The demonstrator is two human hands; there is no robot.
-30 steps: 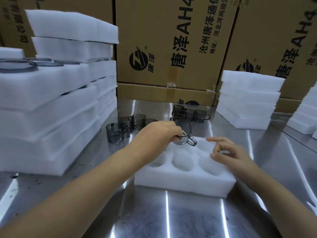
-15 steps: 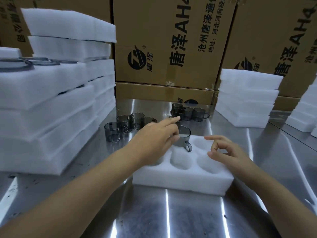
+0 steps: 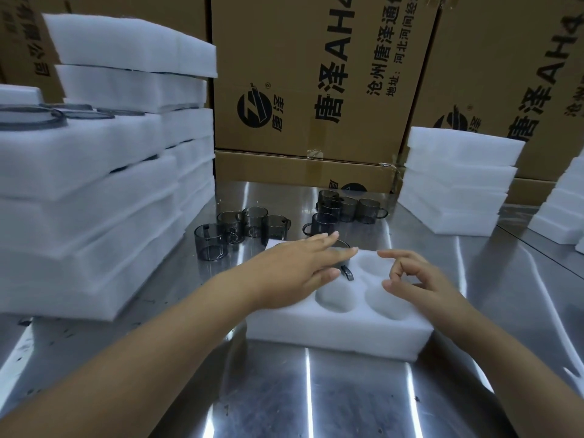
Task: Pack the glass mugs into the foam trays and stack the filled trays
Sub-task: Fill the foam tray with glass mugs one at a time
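- Plainly, the glass mug [image 3: 347, 275] is stiff, smooth and breakable, yet light enough for one hand; I judge the safest hold is round the body or by the handle, and it should be set down gently, clear of its neighbours
- The foam tray [image 3: 341, 333] is soft and very light, so it could slide on the shiny table [image 3: 268, 390]; once full it is best lifted from underneath with both hands
- The mug sits in a back pocket of the tray, its dark handle poking out towards the near side
- The left hand [image 3: 297, 273] lies flat over it, fingers [image 3: 335, 252] straight across the rim, gripping nothing
- The right hand [image 3: 423, 282] hovers over the tray's right side, near the mug, its fingers loosely curled and empty
- The other pockets in view hold no mug; loose mugs [image 3: 210, 241] stand on the table just behind the tray
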